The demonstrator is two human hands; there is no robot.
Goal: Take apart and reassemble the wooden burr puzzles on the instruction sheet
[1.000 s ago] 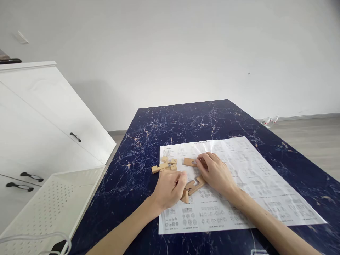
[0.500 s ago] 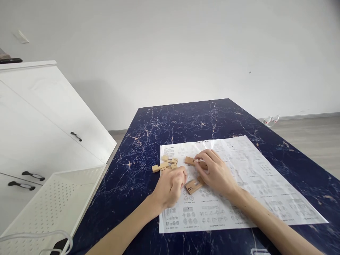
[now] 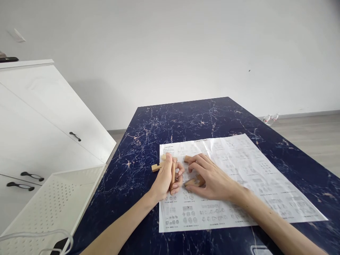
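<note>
My left hand (image 3: 162, 182) is turned on its side, thumb up, with its fingers curled around a brown wooden puzzle piece (image 3: 173, 175) held on edge. My right hand (image 3: 212, 177) is low over the sheet, thumb and fingers apart around a notched wooden block (image 3: 194, 181). Another brown wooden block (image 3: 187, 159) pokes out beyond the right fingertips, mostly covered by the hand. Paler notched wooden pieces (image 3: 155, 168) lie just past my left hand, which partly hides them.
A large printed paper sheet (image 3: 223, 216) with rows of small diagrams lies under the hands. It rests on a dark blue marble-patterned table (image 3: 180, 120). At the left stand a white cabinet (image 3: 53, 106) and a perforated white tray (image 3: 50, 198) with a cable.
My left hand has rotated thumb-up and now shows a brown piece in its grip. My right hand has shifted slightly left and nearer, its thumb now by the notched block.
</note>
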